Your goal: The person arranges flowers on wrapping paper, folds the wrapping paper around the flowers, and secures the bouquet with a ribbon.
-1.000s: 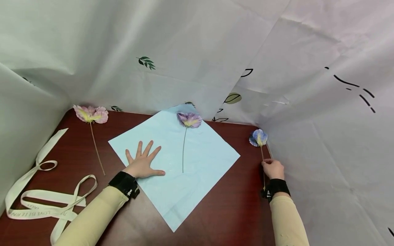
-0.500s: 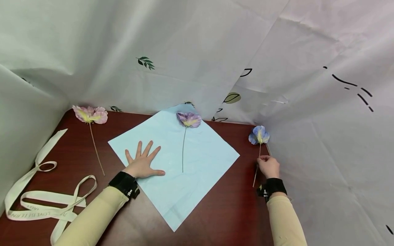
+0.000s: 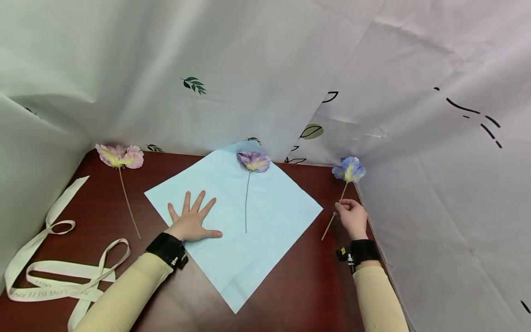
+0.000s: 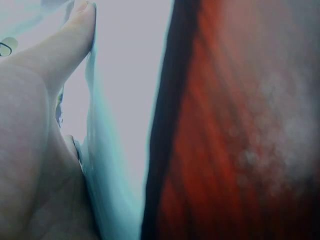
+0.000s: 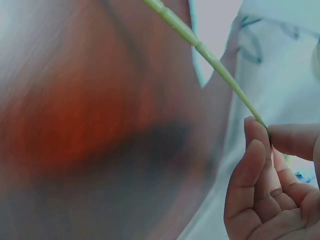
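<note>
My left hand [image 3: 191,223] lies flat with fingers spread on the left part of a light blue square sheet of wrapping paper [image 3: 286,216]. A purple artificial flower [image 3: 254,162] lies on that sheet, just right of the hand, its stem toward me. At the right, my right hand [image 3: 351,216] pinches the stem of a blue flower [image 3: 349,169] between thumb and fingers. Its stem slants down to the left, with the bloom above the hand. The right wrist view shows the green stem [image 5: 215,62] in the fingertips; the bloom is mostly hidden there.
A pink flower [image 3: 119,157] lies at the back left of the dark red table [image 3: 298,286]. Looped cream ribbon [image 3: 58,266] with printed letters is at the front left, partly under the left forearm. Pale sheeting [image 3: 249,60] walls the back and sides.
My right hand has moved left and a little away from me with the blue flower, whose stem has tilted, its lower end swinging left. The left hand has stayed in place.
</note>
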A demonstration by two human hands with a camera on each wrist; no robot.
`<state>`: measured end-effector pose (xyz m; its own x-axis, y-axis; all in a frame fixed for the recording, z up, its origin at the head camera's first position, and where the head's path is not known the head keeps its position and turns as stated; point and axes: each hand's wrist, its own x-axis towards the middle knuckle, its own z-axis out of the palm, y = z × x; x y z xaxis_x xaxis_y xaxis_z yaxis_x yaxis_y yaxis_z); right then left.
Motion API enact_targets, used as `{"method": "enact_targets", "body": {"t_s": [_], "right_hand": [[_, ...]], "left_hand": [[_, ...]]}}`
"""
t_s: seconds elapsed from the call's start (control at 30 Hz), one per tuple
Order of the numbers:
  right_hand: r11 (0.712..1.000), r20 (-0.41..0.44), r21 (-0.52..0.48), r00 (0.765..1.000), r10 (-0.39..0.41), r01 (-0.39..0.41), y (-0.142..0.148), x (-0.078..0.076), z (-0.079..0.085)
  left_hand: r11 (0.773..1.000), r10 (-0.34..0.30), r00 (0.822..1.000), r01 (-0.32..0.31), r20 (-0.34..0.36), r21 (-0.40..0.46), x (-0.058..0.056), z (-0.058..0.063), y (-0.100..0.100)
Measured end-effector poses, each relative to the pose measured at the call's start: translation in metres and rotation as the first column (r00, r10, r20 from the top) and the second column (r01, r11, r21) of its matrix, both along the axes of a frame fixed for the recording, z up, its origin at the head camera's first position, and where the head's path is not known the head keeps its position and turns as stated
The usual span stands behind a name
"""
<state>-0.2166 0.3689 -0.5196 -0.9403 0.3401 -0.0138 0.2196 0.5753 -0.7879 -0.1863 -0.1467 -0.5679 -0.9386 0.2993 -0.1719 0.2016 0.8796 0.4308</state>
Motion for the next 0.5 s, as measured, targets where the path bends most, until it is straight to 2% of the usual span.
{"method": "enact_targets", "body": {"t_s": [0.2,0.33,0.5], "right_hand": [[0.991,-0.063,-0.087,0.993,0.099,-0.105,-0.057,-0.001,0.013],[0.967,-0.083,-0.173,0.981,0.176,-0.188,-0.102,-0.002,0.017],[0.931,-0.081,-0.213,0.955,0.284,-0.295,-0.152,-0.002,0.018]], "left_hand": [[1.000,-0.001,1.000,0.001,0.000,-0.001,0.001,0.000,0.000],[1.000,-0.001,1.000,0.001,-0.004,0.001,0.002,0.001,0.000],[1.000,0.004,1.000,-0.004,-0.003,-0.001,0.001,-0.002,0.000]]}}
